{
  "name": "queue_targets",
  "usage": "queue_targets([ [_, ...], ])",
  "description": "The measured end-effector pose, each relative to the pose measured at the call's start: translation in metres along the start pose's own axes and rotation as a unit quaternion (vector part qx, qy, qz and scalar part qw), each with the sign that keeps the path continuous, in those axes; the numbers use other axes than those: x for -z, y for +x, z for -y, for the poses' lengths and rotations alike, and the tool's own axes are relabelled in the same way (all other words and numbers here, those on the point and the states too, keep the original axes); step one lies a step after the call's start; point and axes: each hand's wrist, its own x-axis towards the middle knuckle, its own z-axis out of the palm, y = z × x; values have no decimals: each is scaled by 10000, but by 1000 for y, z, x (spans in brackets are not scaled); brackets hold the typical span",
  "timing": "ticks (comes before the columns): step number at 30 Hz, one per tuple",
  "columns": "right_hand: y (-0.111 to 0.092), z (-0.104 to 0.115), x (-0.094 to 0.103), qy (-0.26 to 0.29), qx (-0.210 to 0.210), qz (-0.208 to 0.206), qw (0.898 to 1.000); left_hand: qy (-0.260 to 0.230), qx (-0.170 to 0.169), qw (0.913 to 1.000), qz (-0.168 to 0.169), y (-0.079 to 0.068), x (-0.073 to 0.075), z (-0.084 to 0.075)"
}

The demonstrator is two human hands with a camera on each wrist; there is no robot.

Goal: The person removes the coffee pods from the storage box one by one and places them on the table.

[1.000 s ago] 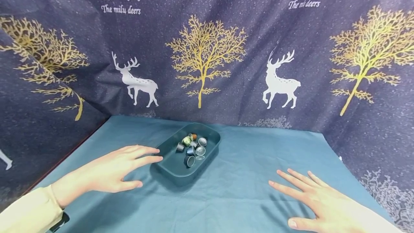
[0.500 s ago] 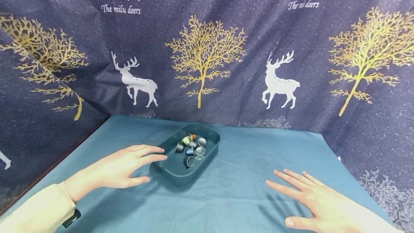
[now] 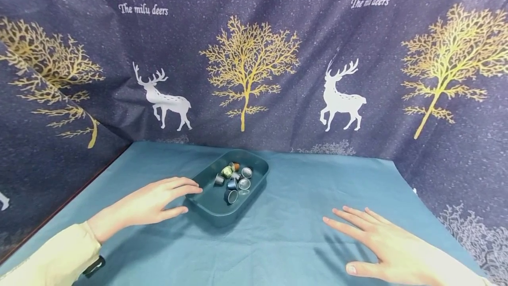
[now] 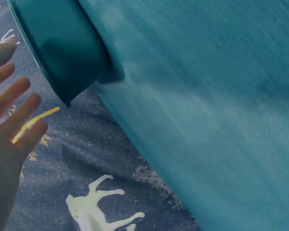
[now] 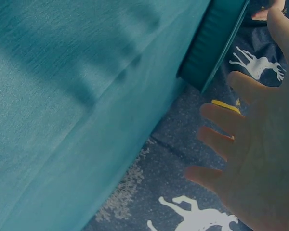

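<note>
A person's two bare hands reach over a blue-covered desk (image 3: 285, 246). A dark teal tray (image 3: 222, 220) sits toward the back, left of centre, turned at a slant. Inside, small capsules lie clustered toward its far, right-hand part: a green one (image 3: 227, 171), an orange one (image 3: 236, 167) beside it, a blue one (image 3: 232, 184), a grey one (image 3: 219, 180), and several with shiny round faces showing, among them a dark one (image 3: 232, 196) on its side nearest the front.

The left hand (image 3: 152, 203) is at the tray's left side, palm down, fingers loosely extended, thumb apart, gripping nothing; whether the fingertips touch the tray is unclear. The right hand (image 3: 381, 242) is spread wide above the desk, well to the right of the tray, and holds nothing.

For careful work here, the left hand would do best to steady the tray lightly, since it may slide. The right hand would need to come in high over the near side, then narrow to a thumb-and-finger pinch. The outlying grey and dark capsules look easiest to take; the crowded ones could roll if nudged.
</note>
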Motion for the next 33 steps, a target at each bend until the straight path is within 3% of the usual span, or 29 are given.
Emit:
queue_targets([
  [7, 0, 1, -1, -40, -140, 60, 9999, -336, 758, 9965, -69, 2, -4, 1],
  [17, 11, 2, 6, -234, -250, 161, 9993, -545, 1697, 9840, -73, 12, -6, -2],
  [33, 27, -1, 4, -151, -316, 412, 9985, -1251, 2663, 9548, -418, 19, -14, 12],
])
